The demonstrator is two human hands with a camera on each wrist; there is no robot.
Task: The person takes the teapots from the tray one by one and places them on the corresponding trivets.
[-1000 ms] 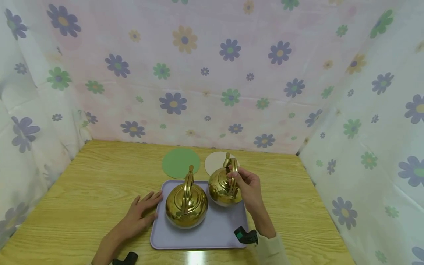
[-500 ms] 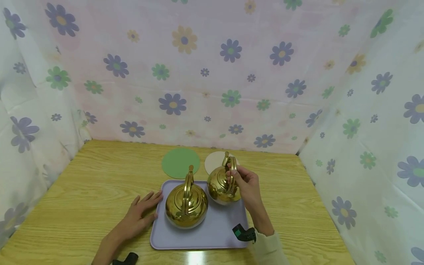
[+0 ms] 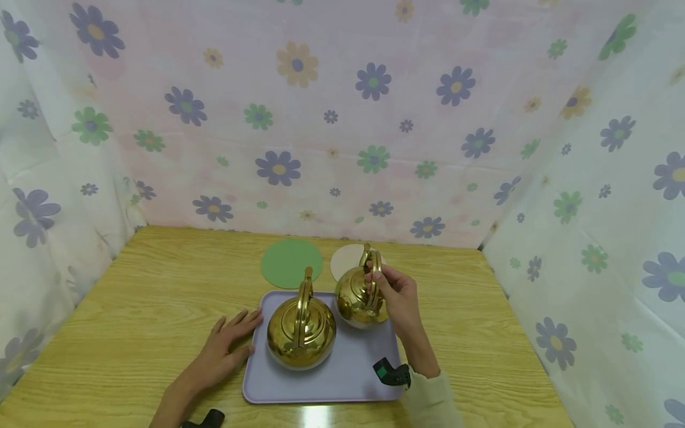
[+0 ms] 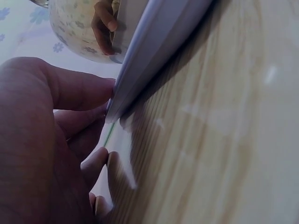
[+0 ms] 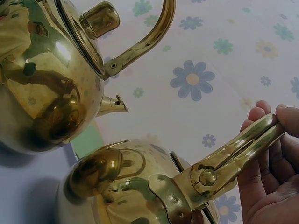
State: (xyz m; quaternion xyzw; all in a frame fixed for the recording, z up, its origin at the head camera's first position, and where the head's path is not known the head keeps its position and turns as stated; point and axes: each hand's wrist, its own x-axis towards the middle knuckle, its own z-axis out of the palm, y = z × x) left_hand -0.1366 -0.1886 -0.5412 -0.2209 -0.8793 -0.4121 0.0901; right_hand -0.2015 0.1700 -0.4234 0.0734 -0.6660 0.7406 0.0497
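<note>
Two shiny gold kettles stand out in the head view. My right hand (image 3: pixel 400 295) grips the raised handle (image 5: pixel 238 154) of the right kettle (image 3: pixel 355 303), thumb on one side and fingers on the other. This kettle is over the tray's back right part; whether its base touches the tray I cannot tell. The left kettle (image 3: pixel 301 339) sits upright on the lilac tray (image 3: pixel 348 386), its spout pointing away. My left hand (image 3: pixel 222 348) lies at the tray's left edge with fingers extended; in the left wrist view its thumb (image 4: pixel 86 91) touches the tray rim (image 4: pixel 140 51).
Behind the tray a green round mat (image 3: pixel 291 263) lies on the wooden table (image 3: pixel 176 285). To its right is a cream round mat (image 3: pixel 342 260), partly covered by the right kettle. Flowered cloth (image 3: pixel 332 137) encloses the back and sides.
The right kettle, in my right hand, has shifted slightly away from me and a little left. My left hand, the tray and the left kettle stay put.
</note>
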